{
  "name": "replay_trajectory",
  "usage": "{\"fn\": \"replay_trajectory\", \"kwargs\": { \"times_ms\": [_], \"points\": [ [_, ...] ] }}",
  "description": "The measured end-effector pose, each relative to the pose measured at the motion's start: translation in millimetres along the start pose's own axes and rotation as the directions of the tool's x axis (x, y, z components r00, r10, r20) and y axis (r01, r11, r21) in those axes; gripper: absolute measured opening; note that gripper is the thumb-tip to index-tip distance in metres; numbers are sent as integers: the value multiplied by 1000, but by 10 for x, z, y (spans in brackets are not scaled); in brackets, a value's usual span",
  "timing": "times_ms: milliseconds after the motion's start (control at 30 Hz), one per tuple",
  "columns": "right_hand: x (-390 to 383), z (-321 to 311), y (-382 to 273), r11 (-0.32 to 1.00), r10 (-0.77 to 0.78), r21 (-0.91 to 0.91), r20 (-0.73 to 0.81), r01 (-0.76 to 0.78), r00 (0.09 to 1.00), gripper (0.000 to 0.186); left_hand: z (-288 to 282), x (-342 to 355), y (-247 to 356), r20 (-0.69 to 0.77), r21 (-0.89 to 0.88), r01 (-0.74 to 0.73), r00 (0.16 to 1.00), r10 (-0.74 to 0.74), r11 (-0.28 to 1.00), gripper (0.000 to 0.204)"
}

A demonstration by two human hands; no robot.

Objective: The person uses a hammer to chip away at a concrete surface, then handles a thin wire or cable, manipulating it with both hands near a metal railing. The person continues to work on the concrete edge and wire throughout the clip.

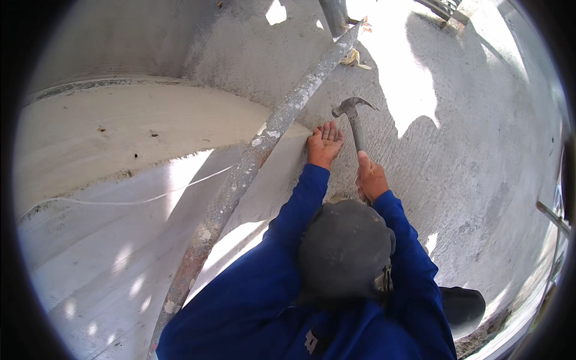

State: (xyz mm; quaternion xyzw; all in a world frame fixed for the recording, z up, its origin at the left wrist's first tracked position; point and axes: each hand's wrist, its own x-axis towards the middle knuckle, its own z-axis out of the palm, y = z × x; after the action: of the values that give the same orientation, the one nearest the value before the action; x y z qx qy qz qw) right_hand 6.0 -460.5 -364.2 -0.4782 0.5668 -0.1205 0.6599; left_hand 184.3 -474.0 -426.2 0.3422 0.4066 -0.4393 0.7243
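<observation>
My right hand [372, 179] is wrapped round the handle of a claw hammer [355, 123], its metal head pointing away from me, just above the rough grey concrete. To its left, my left hand [324, 147] is turned palm up at the end of a pale concrete ledge [240, 117]. Its thumb and forefinger come together against the ledge's corner, while the other fingers stretch forward. Whatever is pinched there is too small to make out. The hammer head is apart from the left hand, beyond and right of its fingertips.
A paint-spotted metal pole [258, 147] slants across, left of my hands. A thin white cord [141, 202] runs over the ledge's side toward it. Another upright post [334, 15] stands at the far end. A dark rounded shape [345, 249] lies between my forearms.
</observation>
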Motion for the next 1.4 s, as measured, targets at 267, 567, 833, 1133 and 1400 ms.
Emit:
{"fn": "replay_trajectory", "kwargs": {
  "times_ms": [267, 567, 833, 1133, 1400],
  "points": [
    [-24, -780, 2, 837, -167, -545, -335, -46, 927, 57, -181, -267, 72, 37, 382, 65, 996, -86, 922, 32],
    [-14, -1087, 603, 599, -453, -797, -420, -80, 786, 37, -303, -968, 226, 229, 971, -237, 942, -246, -6, 33],
    [-566, -111, -1569, 644, -752, 79, -114, 761, 649, 23, -111, -1470, 389, 369, 885, -404, 912, -178, -231, 32],
    [-908, 248, -2080, 768, -636, 372, 346, 522, 689, 27, -43, -2101, 699, 606, 748, -591, 794, -54, -301, 28],
    [-1009, 298, -2800, 206, -962, -44, 173, 978, 210, 19, 239, -2368, 745, 621, 747, -624, 778, -97, -230, 27]
  ]
}}
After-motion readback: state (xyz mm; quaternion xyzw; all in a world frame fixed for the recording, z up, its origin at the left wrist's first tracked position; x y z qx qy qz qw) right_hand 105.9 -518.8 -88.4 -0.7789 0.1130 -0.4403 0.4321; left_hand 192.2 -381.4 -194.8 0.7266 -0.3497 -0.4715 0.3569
